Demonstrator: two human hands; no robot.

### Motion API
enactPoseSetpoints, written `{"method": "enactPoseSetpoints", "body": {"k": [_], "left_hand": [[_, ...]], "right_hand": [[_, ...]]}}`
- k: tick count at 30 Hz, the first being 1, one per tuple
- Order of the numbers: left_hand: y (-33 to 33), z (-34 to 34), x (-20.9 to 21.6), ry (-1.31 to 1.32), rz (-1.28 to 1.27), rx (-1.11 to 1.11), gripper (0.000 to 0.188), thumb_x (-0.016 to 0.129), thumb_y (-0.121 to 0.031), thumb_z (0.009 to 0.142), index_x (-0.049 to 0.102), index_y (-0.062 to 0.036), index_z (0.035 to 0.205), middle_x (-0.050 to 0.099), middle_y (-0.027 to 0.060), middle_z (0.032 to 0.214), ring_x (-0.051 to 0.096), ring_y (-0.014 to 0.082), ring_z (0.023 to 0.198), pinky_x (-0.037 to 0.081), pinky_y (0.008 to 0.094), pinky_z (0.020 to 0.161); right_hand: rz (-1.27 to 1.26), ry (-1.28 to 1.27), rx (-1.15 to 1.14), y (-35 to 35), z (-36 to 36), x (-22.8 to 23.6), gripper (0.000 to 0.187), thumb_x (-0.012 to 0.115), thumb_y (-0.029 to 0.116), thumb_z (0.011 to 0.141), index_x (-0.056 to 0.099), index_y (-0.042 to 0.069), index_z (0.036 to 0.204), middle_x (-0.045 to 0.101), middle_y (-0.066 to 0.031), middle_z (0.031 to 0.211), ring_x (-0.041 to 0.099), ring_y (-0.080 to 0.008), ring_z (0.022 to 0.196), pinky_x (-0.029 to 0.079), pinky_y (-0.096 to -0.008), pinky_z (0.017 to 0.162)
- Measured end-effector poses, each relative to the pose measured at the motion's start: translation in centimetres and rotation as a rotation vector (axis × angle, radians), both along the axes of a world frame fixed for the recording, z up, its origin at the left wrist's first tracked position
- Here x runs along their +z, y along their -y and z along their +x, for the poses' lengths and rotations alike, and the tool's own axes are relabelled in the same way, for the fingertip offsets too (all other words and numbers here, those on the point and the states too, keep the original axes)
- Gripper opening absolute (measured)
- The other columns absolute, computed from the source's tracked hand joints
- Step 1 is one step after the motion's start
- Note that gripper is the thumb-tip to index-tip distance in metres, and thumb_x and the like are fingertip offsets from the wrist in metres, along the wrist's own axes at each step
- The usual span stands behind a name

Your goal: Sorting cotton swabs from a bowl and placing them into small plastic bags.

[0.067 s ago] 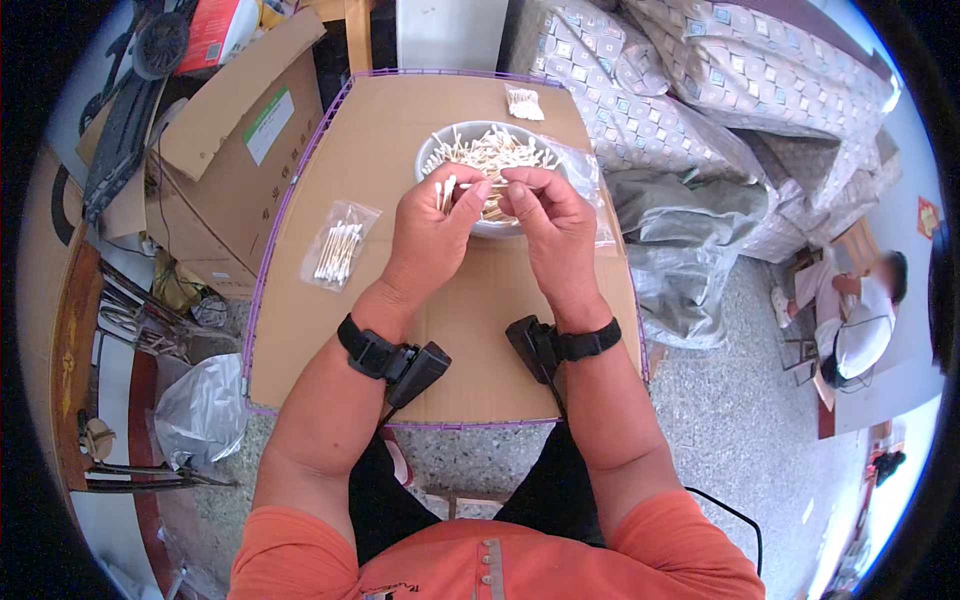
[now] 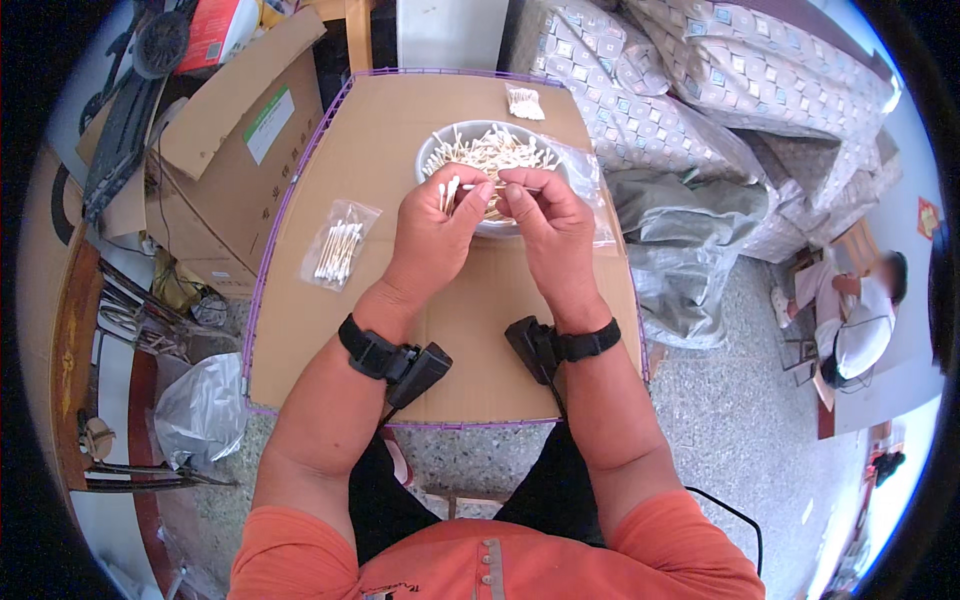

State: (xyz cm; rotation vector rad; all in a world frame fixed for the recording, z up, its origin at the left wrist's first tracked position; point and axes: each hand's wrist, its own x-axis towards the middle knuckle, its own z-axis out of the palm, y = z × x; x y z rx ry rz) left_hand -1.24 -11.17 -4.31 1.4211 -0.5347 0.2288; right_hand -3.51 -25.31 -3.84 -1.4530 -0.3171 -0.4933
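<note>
Over the near rim of a pale bowl [image 2: 421,160] full of loose cotton swabs [image 2: 490,147], both my hands meet with fingertips close together. My left hand [image 2: 432,225] is closed around a few cotton swabs [image 2: 449,193], their white tips sticking up between thumb and fingers. My right hand [image 2: 551,215] is pinched, thumb against forefinger, at what looks like a thin swab stick between the two hands; the fingers mostly hide it. To the left lies a clear bag of cotton swabs [image 2: 339,250]. Another small bag of swabs [image 2: 524,102] rests beyond the bowl.
A cardboard sheet [image 2: 450,330] covers the table, with purple wire edging. Empty-looking clear plastic bags [image 2: 580,170] lie right of the bowl. A large carton [image 2: 235,170] stands at the left; wrapped patterned bundles [image 2: 690,100] pile up at the right. Another person [image 2: 860,320] sits far right.
My fingertips have shifted very slightly around the swabs. Everything else stays where it was.
</note>
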Motion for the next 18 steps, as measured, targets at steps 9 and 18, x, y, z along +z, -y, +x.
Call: {"method": "enactPoseSetpoints", "body": {"k": [9, 18], "left_hand": [[-0.02, -0.16, 0.15, 0.029, 0.013, 0.022, 0.012, 0.060, -0.013, 0.096, 0.062, -0.0019, 0.097, 0.062, -0.0016, 0.082, 0.053, 0.0030, 0.076, 0.046, 0.0215, 0.067], [-0.08, -0.12, 0.15, 0.015, 0.030, 0.014, 0.013, 0.060, -0.014, 0.097, 0.062, -0.0020, 0.097, 0.062, -0.0020, 0.082, 0.053, 0.0029, 0.076, 0.046, 0.0213, 0.067]], "right_hand": [[-0.062, 0.028, -0.019, -0.23, -0.08, -0.09, 0.011, 0.062, 0.007, 0.095, 0.065, 0.001, 0.104, 0.067, -0.0011, 0.090, 0.062, -0.0066, 0.080, 0.052, -0.0224, 0.072], [-0.049, 0.005, -0.015, -0.24, 0.03, -0.23, 0.011, 0.062, 0.007, 0.095, 0.065, 0.002, 0.104, 0.067, -0.0005, 0.089, 0.062, -0.0062, 0.080, 0.051, -0.0218, 0.072]]}}
